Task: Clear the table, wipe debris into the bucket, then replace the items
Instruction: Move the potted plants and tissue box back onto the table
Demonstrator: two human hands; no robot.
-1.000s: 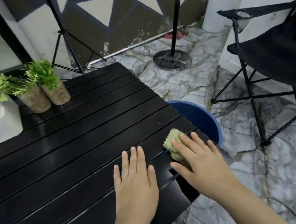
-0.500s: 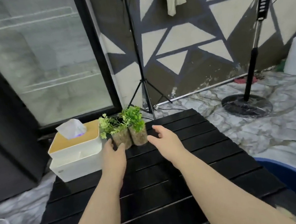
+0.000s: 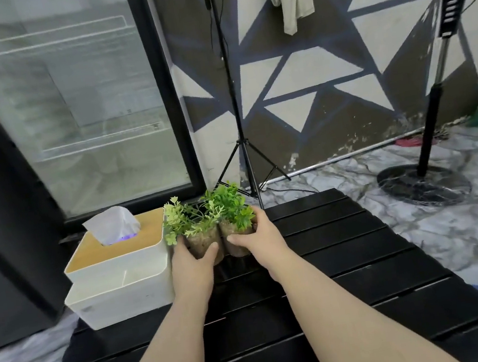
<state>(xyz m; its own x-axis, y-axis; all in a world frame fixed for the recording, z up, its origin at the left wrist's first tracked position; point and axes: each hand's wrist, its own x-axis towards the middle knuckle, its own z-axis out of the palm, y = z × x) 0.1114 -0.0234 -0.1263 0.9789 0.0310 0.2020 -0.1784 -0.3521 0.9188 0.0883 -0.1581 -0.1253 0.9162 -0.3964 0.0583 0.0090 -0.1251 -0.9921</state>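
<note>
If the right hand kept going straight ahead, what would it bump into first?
The right hand already wraps the right plant pot, so the pot comes first. Beyond it probably the tripod stand, though depth is unclear.

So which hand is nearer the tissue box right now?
Left. The left hand grips the left plant pot right beside the tissue box; the right hand holds the right plant pot, farther off.

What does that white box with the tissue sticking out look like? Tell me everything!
The tissue box looks like white plastic in two stacked tiers, with a tan, wood-look lid. A white tissue pokes up through the lid's slot. It stands upright at the far left corner of the black slatted table, beside the left plant pot.
</note>
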